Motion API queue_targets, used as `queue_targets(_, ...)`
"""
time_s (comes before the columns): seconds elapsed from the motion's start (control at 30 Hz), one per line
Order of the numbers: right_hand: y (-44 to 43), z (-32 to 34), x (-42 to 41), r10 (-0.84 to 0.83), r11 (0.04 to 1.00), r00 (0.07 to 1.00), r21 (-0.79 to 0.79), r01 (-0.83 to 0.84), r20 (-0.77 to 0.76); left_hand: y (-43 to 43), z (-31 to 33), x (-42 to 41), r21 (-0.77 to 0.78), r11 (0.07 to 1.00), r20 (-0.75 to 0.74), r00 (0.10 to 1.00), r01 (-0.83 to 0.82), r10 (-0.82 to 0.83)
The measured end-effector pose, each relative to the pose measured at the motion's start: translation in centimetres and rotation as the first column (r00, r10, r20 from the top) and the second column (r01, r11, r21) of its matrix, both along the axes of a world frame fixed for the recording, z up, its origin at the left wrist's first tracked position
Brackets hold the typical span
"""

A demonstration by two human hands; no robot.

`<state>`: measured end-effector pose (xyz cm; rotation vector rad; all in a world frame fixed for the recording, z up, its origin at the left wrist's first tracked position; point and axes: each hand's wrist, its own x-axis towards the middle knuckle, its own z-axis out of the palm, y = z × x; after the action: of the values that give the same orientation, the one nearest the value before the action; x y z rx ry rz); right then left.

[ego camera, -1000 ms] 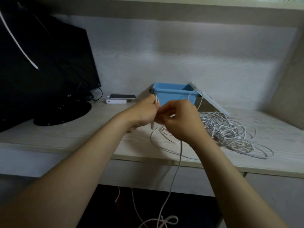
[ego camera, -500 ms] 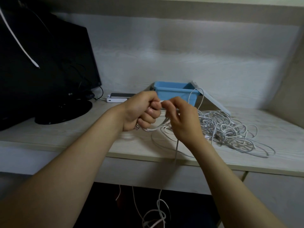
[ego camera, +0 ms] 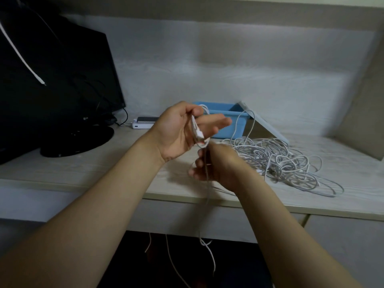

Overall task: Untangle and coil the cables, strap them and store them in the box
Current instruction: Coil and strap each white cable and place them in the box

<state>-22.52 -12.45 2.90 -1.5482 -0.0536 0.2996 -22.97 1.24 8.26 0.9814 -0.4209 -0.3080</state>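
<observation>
We compare this moment with one second ago. Then, both hands met in front of the box and pinched the cable at one point. Now the left hand is raised before the left half of the box, with the palm turned toward us and the fingers extended. The cable lies in loops across those fingers, the thumb clamps the loops at the top, and a connector rests against the palm. The right hand has dropped lower, on the near side of the box. Its fingers are curled round the free strand, although motion blur hides the exact grip. That strand runs down from the right hand, past the desk edge, and hangs below. We judge that untangling of this cable has given way to coiling, with the left hand acting as the former and the right hand feeding each turn. No strap is in view. The tangle lies to the right of the box and nearer to us, at the foot of the leaning lid. We judge most of the task as outstanding.
</observation>
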Motion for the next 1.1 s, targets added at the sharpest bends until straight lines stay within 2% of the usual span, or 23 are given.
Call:
queue_targets(0.07,0.0,0.1,-1.0,0.124,0.982,0.991,-0.136,-0.130,-0.052,0.1,0.0,0.7,0.045,0.994,0.016,0.995,-0.097,0.096)
queue_targets(0.13,-0.1,0.5,-1.8,0.214,0.946,0.973,-0.231,-0.228,-0.085,0.3,-0.3,1.5,0.170,0.955,0.046,0.970,-0.244,0.239)
queue_targets(0.27,-0.8,1.9,-2.7,0.325,0.830,0.940,-0.447,-0.335,-0.102,0.8,-1.1,1.7,0.416,0.766,0.229,0.871,-0.491,0.434)
queue_targets(0.37,-1.1,2.6,-3.1,0.432,0.755,0.902,-0.546,-0.365,-0.005,0.8,-1.5,1.4,0.544,0.575,0.427,0.791,-0.612,0.438)
queue_targets(0.43,-1.4,2.8,-2.9,0.451,0.734,0.880,-0.622,-0.272,0.147,0.8,-1.9,1.0,0.597,0.420,0.583,0.729,-0.683,0.357)
queue_targets(0.47,-1.5,2.8,-2.7,0.426,0.742,0.865,-0.649,-0.166,0.266,0.9,-2.1,0.9,0.611,0.388,0.612,0.723,-0.690,0.321)
queue_targets(0.5,-1.6,2.8,-2.3,0.374,0.759,0.835,-0.650,-0.026,0.404,0.9,-2.3,0.9,0.616,0.413,0.602,0.739,-0.671,0.303)
queue_targets(0.57,-1.5,2.6,-1.7,0.202,0.811,0.734,-0.531,0.245,0.648,1.0,-2.6,0.9,0.610,0.497,0.554,0.781,-0.617,0.289)
queue_targets(0.67,-1.2,2.4,-1.1,0.015,0.871,0.647,-0.327,0.366,0.762,0.9,-2.8,0.9,0.647,0.560,0.485,0.846,-0.517,0.221)
queue_targets(0.77,-1.4,2.3,-0.4,-0.015,0.831,0.549,-0.295,0.472,0.835,0.6,-2.7,0.7,0.663,0.647,0.348,0.921,-0.376,0.178)
queue_targets(0.83,-1.8,2.2,-0.1,-0.077,0.873,0.561,-0.216,0.438,0.825,0.9,-2.4,0.6,0.639,0.732,0.196,0.971,-0.234,0.138)
queue_targets(0.9,-2.1,2.0,0.3,-0.125,0.935,0.613,-0.114,0.337,0.780,1.3,-2.0,0.5,0.555,0.827,0.071,0.996,-0.090,0.060)
queue_targets(0.97,-2.2,1.7,0.6,-0.107,0.971,0.640,-0.059,0.232,0.761,1.7,-1.6,0.5,0.449,0.894,0.029,0.999,0.007,-0.023)
queue_targets(1.03,-1.9,1.0,0.8,-0.081,0.988,0.637,-0.023,0.153,0.767,1.7,-1.2,0.5,0.387,0.921,0.022,0.998,0.051,-0.065)
queue_targets(1.1,-1.2,0.5,0.6,-0.093,0.995,0.705,0.040,0.091,0.703,1.5,-1.1,0.6,0.337,0.938,0.015,0.996,0.080,-0.091)
